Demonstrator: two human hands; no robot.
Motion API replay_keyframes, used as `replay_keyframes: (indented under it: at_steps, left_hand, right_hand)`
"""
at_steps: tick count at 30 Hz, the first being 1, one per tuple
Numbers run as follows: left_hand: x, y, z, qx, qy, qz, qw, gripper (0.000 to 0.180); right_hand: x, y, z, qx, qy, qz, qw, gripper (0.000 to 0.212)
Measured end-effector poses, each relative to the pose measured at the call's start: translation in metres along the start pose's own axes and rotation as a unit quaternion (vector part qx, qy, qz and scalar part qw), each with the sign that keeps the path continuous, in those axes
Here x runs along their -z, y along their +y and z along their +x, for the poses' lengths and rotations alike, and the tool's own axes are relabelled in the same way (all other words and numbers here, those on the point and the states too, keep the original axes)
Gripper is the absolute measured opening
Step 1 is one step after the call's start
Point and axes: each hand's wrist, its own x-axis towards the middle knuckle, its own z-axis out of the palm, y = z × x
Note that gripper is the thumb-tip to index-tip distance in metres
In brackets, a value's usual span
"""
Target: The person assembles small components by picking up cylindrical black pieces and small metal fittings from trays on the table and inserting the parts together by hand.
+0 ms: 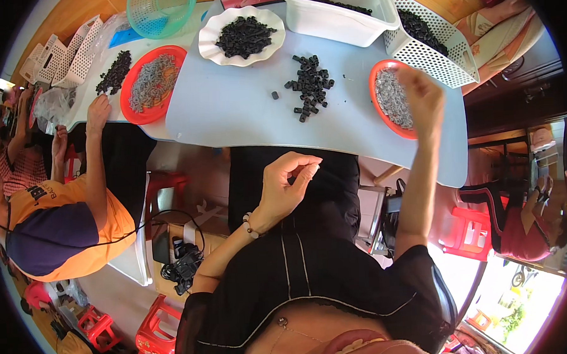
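My left hand (288,184) is closed in a pinch in front of the table edge, thumb and forefinger tips together; whatever is between them is too small to make out. Over the right side of the table, my right hand (424,98) hangs above a red-orange plate (373,96) of small clear-grey parts (393,99). Its fingers are smeared by motion, so their grip does not show. Between the hands and the far edge lies a loose heap of small black plastic parts (311,82), with one black piece (275,96) apart to its left.
At the back stand a scalloped white dish (209,48) of black parts, a white tub (340,28) and a perforated white basket (459,65). A co-worker in orange and navy (77,230) sits left beside another red plate (128,104). Red stools (154,334) stand around.
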Motion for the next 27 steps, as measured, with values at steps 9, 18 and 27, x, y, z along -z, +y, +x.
replay_keyframes:
  at_steps: [9,18,27]
  left_hand:
    - [0.000,-0.011,-0.004,0.048,-0.007,-0.007,0.999,0.012]
    - [0.001,-0.012,-0.002,0.078,-0.048,0.040,0.995,0.012]
    - [-0.002,-0.017,-0.001,0.049,-0.008,0.008,0.999,0.013]
  right_hand:
    - [0.010,0.024,0.086,0.132,0.069,-0.160,0.976,0.022]
    - [-0.072,0.000,-0.032,0.102,-0.171,-0.083,0.976,0.011]
    - [-0.097,0.011,-0.030,0.135,-0.162,-0.123,0.970,0.014]
